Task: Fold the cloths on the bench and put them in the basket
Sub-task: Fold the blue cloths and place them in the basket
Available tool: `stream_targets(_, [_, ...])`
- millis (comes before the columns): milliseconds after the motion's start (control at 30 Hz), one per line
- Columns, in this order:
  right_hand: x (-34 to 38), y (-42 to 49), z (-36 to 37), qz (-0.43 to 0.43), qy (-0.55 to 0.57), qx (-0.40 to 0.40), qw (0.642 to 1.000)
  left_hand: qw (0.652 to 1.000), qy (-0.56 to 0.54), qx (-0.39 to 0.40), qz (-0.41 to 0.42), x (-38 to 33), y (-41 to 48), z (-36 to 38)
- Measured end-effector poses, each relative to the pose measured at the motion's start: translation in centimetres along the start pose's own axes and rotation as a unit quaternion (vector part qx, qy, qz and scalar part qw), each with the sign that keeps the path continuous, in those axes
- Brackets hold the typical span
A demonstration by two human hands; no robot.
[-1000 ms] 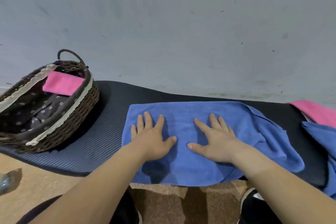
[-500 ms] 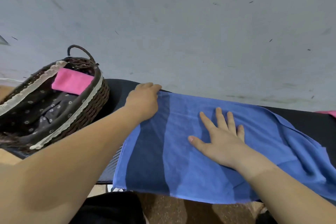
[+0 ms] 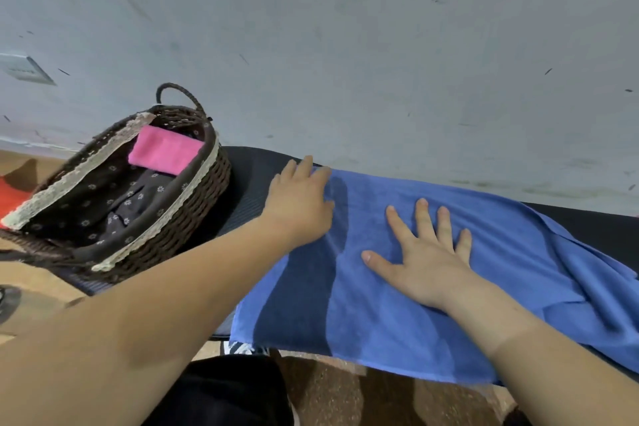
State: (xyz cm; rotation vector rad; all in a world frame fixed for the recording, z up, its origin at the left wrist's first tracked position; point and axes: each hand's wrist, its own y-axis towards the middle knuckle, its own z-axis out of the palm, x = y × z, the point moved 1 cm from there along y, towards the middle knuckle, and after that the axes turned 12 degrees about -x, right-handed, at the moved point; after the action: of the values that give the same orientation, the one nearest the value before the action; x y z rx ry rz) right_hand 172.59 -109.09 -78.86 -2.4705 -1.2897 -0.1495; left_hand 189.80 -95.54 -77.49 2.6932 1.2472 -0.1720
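A blue cloth (image 3: 432,304) lies spread across the dark bench mat (image 3: 249,183), its near edge hanging over the front. My left hand (image 3: 297,204) is at the cloth's far left corner; the fingers curl over the edge and the thumb is hidden beneath. My right hand (image 3: 425,256) presses flat on the middle of the cloth with its fingers spread. At the left end of the bench stands a brown wicker basket (image 3: 193,218) with a lace-trimmed dark lining. A folded pink cloth (image 3: 162,150) lies inside it at the far end.
A grey wall (image 3: 345,45) rises directly behind the bench. The right part of the blue cloth (image 3: 594,273) is rumpled. Brown floor (image 3: 345,398) shows below the bench front, with something red (image 3: 10,197) left of the basket.
My left hand left the middle of the cloth and reached its far left corner, where it now stays. My right hand keeps pressing the middle. The view has shifted left and closer.
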Motion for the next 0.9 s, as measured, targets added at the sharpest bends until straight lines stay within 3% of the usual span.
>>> stream_targets(133, [-0.8,-0.3,-0.9,-0.024,0.048,-0.051,0.997,0.988,-0.028,0.149,-0.017,-3.1,-5.6,1.7])
stream_targets(300, [-3.4,-1.7,-2.1,-0.071,0.107,-0.111,0.986,0.995,0.017,0.091,0.039,-0.3,-8.5,2.7])
stream_targets(467, [-6.7,-4.4,-3.6,-0.064,0.117,-0.133,0.982,0.992,0.071,0.095,0.042,1.5,-8.7,1.3])
stream_targets(667, [-11.5,-6.8,-6.9,0.031,0.083,-0.186,0.978,0.992,0.064,0.053,0.099,-5.4,-7.7,0.0])
stream_targets(900, [-20.6,-8.9,-9.2,0.232,0.060,-0.130,0.962,0.978,-0.081,0.059,0.184,-19.6,-4.9,1.5])
